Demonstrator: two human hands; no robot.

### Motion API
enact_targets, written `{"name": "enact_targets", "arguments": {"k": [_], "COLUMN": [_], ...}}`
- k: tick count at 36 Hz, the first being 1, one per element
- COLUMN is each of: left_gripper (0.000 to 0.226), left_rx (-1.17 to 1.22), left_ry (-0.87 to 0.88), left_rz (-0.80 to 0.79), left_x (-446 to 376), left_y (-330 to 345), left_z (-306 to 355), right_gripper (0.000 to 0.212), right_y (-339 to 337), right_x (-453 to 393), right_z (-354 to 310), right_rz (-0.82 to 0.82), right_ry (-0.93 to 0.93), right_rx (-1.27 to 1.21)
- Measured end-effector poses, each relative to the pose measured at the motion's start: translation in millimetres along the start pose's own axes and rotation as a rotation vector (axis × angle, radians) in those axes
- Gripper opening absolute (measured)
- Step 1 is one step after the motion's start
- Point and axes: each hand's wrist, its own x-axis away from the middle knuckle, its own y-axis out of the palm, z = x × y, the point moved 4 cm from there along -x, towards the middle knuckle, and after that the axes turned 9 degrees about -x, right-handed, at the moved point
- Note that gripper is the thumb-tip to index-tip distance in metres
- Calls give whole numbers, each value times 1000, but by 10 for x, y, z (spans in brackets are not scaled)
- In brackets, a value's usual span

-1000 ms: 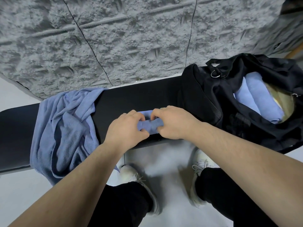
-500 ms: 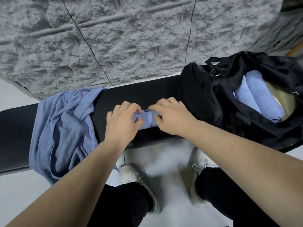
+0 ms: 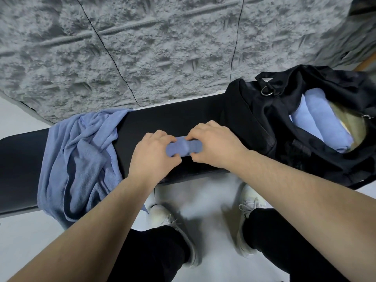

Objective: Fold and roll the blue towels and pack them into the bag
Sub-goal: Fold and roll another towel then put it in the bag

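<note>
A small rolled blue towel (image 3: 183, 148) lies across the middle of the black bench (image 3: 179, 119). My left hand (image 3: 152, 157) grips its left end with curled fingers. My right hand (image 3: 215, 145) grips its right end the same way. Only the roll's middle shows between the two hands. A black bag (image 3: 254, 119) stands open on the right end of the bench, with two rolled light-blue towels (image 3: 321, 123) lying inside it. A loose heap of blue towels (image 3: 79, 159) is draped over the bench on the left and hangs over its front edge.
A rough grey wall (image 3: 162, 47) rises right behind the bench. Below the bench's front edge is pale floor with my two white shoes (image 3: 250, 202) and black trouser legs. The bag's metal ring (image 3: 265, 90) sits at its top.
Both hands have rolled the towel a little farther away across the bench, and the roll looks thicker and tighter. The bag and the towel heap have not moved.
</note>
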Motion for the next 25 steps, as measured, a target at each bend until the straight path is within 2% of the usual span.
{"name": "enact_targets", "arguments": {"k": [5, 12, 17, 22, 25], "left_gripper": [49, 43, 23, 26, 42], "left_rx": [-162, -201, -216, -170, -45], "left_ry": [7, 16, 31, 34, 10], "left_rz": [-76, -111, -118, -90, -88], "left_x": [-27, -28, -22, -32, -28], "left_y": [36, 11, 9, 58, 66], "left_z": [26, 62, 80, 47, 32], "right_gripper": [54, 46, 43, 72, 81], "right_y": [87, 88, 134, 142, 156], "right_x": [-19, 3, 21, 52, 25], "right_z": [31, 19, 24, -15, 2], "right_rz": [-74, -108, -151, -191, -177], "right_ry": [43, 56, 54, 55, 58], "right_rx": [48, 29, 44, 110, 103]}}
